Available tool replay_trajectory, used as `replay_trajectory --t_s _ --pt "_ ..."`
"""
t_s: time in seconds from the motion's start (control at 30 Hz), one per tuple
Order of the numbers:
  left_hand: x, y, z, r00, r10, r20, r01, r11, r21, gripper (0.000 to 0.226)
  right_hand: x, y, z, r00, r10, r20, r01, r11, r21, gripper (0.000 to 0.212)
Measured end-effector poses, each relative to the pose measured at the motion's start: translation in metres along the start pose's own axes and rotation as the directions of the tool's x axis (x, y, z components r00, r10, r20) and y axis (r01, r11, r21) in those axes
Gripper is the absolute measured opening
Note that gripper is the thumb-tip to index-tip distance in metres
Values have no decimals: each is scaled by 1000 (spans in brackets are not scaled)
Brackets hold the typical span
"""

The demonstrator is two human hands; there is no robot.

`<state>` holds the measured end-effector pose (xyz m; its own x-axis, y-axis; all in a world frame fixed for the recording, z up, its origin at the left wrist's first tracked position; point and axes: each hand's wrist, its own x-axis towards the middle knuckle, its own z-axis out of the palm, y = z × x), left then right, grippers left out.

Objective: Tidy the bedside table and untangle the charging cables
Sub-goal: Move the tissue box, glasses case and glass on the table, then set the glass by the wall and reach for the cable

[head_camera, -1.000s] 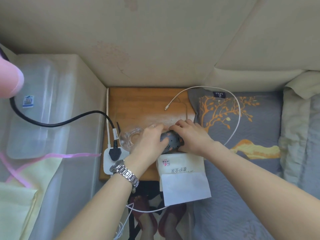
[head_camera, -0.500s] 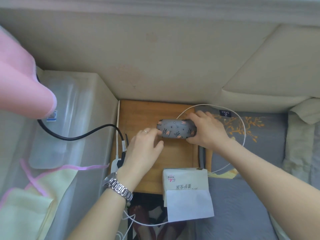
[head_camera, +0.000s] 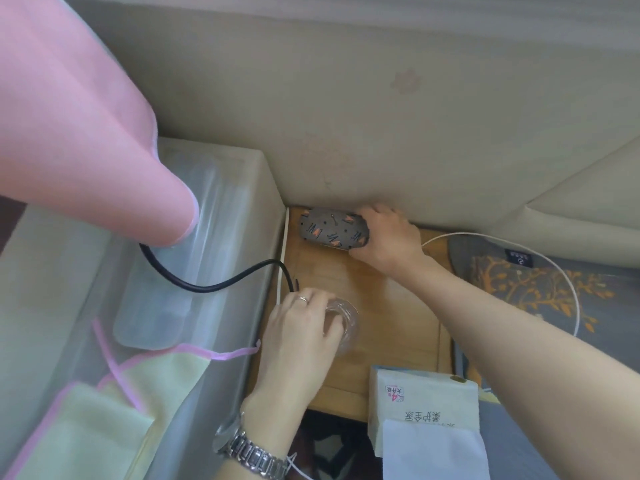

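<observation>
A grey patterned case lies at the back left corner of the wooden bedside table, against the wall. My right hand grips its right end. My left hand is closed over a clear glass cup near the table's left side. A white charging cable loops from behind my right hand over the grey pillow on the right. A black cable runs from the left down to the table's left edge. A tissue pack sits at the table's front right.
A translucent plastic storage box stands left of the table, with a pink curtain hanging over it. The grey pillow with orange tree print and bedding lie to the right. The padded headboard backs the table.
My right hand has carried the grey case from the table's middle to the back left corner. My left hand let go of the case and closed on the glass cup. The view shifted.
</observation>
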<state>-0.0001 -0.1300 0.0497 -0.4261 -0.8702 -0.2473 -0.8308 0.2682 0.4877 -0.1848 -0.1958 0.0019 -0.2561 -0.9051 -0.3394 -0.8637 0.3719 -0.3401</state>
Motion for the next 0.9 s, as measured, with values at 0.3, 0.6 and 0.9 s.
replay_trajectory --t_s 0.3,0.6,0.9 --pt "-3 -16 5 999 -37 -6 36 997 -63 35 21 -9 20 1000 -18 -11 17 999 -30 61" --pt "-2 -20 10 999 -51 8 52 992 -118 49 22 -5 27 999 -28 -14 28 999 -18 64" --pt "-3 -15 17 992 -29 122 31 999 -11 89 6 4 10 993 -52 -104 42 995 -95 53"
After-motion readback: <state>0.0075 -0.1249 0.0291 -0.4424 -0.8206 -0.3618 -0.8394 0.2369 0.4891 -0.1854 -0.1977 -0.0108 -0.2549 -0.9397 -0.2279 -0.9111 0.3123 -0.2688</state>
